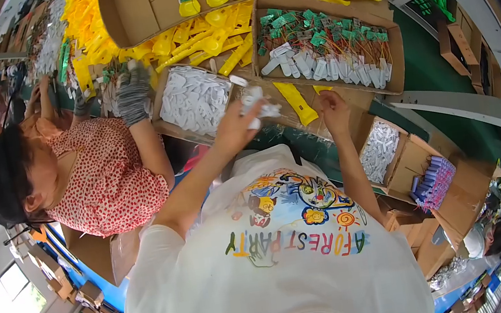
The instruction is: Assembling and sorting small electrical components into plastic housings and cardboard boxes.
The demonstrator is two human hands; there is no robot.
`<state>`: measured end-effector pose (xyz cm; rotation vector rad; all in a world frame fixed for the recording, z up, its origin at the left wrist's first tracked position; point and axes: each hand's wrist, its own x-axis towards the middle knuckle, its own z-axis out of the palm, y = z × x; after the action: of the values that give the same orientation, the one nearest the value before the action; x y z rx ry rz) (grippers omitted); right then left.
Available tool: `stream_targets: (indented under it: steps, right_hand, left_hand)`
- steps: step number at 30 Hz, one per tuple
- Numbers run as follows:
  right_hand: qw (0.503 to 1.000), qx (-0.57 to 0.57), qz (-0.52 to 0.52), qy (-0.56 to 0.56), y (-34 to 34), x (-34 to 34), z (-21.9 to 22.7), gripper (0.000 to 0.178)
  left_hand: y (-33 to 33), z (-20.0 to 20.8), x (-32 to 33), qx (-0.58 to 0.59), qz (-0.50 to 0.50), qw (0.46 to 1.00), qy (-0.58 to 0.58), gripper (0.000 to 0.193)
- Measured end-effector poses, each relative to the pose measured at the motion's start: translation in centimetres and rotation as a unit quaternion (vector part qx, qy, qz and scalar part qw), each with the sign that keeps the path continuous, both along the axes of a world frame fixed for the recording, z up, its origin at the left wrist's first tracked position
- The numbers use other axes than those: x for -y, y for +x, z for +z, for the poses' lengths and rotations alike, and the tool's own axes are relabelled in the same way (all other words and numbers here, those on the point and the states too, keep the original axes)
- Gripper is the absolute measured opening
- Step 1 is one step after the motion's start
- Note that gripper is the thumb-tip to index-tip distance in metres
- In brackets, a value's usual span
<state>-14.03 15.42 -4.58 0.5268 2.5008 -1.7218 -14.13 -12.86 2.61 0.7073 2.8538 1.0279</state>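
My left hand (237,126) is closed round some small white plastic pieces (253,99), a little blurred, at the edge of the table. My right hand (335,109) has its fingers curled together; whatever they may pinch is hidden. Just beyond those fingertips shows a small bit of yellow plastic (322,89). Between my hands a long yellow plastic shell (297,102) lies on the tabletop. Left of my left hand stands a carton heaped with white plastic pieces (194,99). Ahead of my right hand, a shallow cardboard box (396,59) holds green circuit boards wired to white parts.
A co-worker in a red-dotted top (109,176) sits at my left, a grey-gloved hand (133,96) near the white pieces. Yellow shells (94,25) pile up at the back, beside an open carton (131,13). At right stand a box of small white parts (380,148) and a purple bundle (435,182).
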Motion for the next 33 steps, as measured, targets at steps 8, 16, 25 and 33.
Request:
stream_targets:
  steps: [8,16,25,33]
  right_hand:
    - [0.894,-0.141,0.16,0.395,0.5,3.2,2.3,0.051]
    - [0.971,-0.003,0.112,0.213,5.1,3.4,6.8,0.041]
    - [0.983,0.072,0.17,0.017,-6.7,2.4,11.0,0.028]
    - [0.821,-0.341,0.142,0.435,-15.9,1.9,7.0,0.031]
  left_hand:
    - [-2.4,-6.2,-5.2,0.013,-0.15,0.978,-0.144,0.074]
    - [-1.0,0.0,-3.1,0.321,-0.092,0.939,0.086,0.057]
    - [1.3,1.7,-2.9,0.477,0.254,0.635,0.552,0.017]
    - [1.0,3.3,-2.4,0.586,0.202,0.566,0.544,0.025]
